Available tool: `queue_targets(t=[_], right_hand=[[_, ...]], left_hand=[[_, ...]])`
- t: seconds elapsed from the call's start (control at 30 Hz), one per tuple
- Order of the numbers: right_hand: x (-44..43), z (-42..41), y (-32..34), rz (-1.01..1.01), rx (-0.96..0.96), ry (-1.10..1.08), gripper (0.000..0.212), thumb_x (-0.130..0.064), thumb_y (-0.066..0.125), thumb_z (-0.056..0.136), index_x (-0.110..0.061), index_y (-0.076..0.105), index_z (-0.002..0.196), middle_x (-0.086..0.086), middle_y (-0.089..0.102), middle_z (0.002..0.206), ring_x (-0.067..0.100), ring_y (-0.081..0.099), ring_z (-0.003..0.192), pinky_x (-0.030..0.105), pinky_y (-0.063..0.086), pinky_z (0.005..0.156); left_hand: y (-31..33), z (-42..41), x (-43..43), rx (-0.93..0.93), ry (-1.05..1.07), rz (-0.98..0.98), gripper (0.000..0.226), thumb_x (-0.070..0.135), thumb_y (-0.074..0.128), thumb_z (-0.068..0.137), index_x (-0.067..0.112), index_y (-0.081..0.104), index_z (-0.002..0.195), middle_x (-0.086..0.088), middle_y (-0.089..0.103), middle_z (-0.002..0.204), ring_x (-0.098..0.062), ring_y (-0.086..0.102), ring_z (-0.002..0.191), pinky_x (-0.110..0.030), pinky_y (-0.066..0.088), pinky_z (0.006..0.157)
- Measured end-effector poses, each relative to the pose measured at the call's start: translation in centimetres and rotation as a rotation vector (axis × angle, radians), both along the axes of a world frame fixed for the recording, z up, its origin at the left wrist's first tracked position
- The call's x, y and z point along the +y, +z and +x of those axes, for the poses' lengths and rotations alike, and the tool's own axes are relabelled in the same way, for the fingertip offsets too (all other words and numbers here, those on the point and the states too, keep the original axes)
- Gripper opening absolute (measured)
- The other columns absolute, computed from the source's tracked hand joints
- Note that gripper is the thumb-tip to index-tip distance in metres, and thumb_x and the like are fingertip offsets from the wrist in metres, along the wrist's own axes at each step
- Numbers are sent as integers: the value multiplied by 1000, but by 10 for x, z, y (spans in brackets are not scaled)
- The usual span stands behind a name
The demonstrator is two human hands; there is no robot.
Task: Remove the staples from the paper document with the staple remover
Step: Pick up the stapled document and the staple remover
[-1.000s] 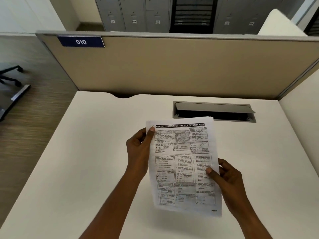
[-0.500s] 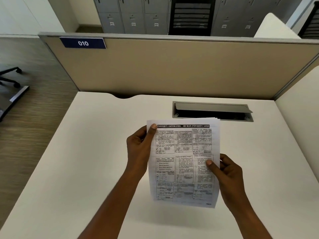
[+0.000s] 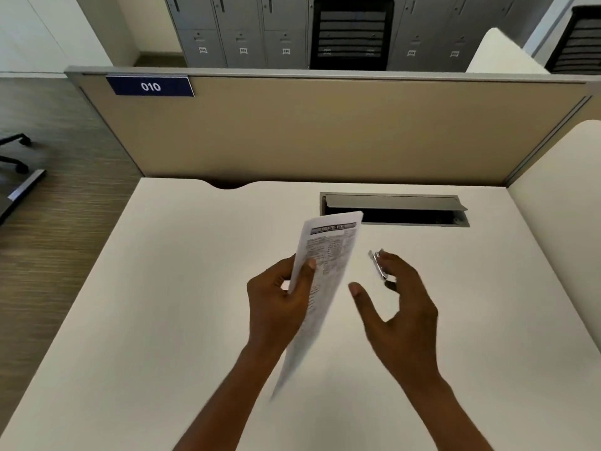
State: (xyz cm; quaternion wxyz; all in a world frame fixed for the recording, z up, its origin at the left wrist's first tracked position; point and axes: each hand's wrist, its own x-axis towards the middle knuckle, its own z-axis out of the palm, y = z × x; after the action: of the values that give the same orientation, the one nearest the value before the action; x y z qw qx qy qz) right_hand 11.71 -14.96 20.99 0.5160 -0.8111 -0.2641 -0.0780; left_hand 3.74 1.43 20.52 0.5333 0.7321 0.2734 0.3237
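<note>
A stapled paper document (image 3: 329, 252) with dense printed tables is pinched near its left edge by my left hand (image 3: 276, 304). It is held above the white desk (image 3: 162, 288), turned almost edge-on, and its lower part is motion-blurred. A small metal staple remover (image 3: 378, 264) shows to the right of the paper, just at the fingertips of my right hand (image 3: 400, 307). That hand has its thumb spread wide from the fingers and has no closed grip on the remover. No staple is visible.
A grey cable flap (image 3: 393, 203) stands open in the desk behind the paper. A beige partition (image 3: 325, 131) labelled 010 closes the far side, and a white side panel (image 3: 559, 196) the right. An office chair base (image 3: 14, 151) stands on the floor to the left.
My right hand let go of the paper and moved right and forward to the staple remover, which the sheet hid before. My left hand swung the paper from flat to nearly edge-on.
</note>
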Motion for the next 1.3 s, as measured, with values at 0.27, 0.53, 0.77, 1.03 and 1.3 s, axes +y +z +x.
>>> queue_targets(t=[0.27, 0.53, 0.77, 1.03, 1.3], right_hand=[[50, -32, 47, 167, 232, -54, 33, -43, 67, 91, -22, 68, 117, -20, 74, 104, -2, 71, 95, 23, 61, 81], [15, -1, 37, 173, 191, -80, 21, -24, 61, 97, -15, 68, 79, 14, 47, 52, 8, 34, 50, 31, 32, 47], [-14, 16, 45, 342, 431, 231, 23, -17, 62, 98, -19, 74, 117, 0, 78, 103, 12, 73, 95, 21, 56, 74], [-23, 43, 13, 474, 738, 118, 20, -16, 62, 96, -10, 75, 110, 14, 76, 109, 34, 73, 101, 42, 62, 81], [-25, 56, -66, 454, 965, 24, 24, -11, 62, 97, -2, 69, 118, 21, 73, 113, 41, 68, 108, 55, 56, 92]], left_hand=[[-2, 4, -47, 37, -70, 645, 47, 41, 48, 107, 6, 74, 123, -8, 77, 113, -22, 74, 94, -31, 63, 68], [-11, -10, -10, -98, -285, 527, 70, 47, 64, 95, 7, 48, 151, 4, 48, 158, -23, 49, 139, -35, 45, 110], [-23, 7, 49, -47, -300, -326, 86, 46, 69, 75, 26, 37, 153, 11, 46, 158, -9, 43, 145, -43, 34, 122], [-58, 0, 56, 54, -487, -440, 32, 13, 70, 90, 6, 71, 121, -12, 77, 119, -28, 72, 114, -30, 57, 93], [-98, -9, 46, 254, -340, -522, 19, 19, 73, 94, 12, 76, 111, -7, 80, 108, -34, 78, 94, -34, 63, 67]])
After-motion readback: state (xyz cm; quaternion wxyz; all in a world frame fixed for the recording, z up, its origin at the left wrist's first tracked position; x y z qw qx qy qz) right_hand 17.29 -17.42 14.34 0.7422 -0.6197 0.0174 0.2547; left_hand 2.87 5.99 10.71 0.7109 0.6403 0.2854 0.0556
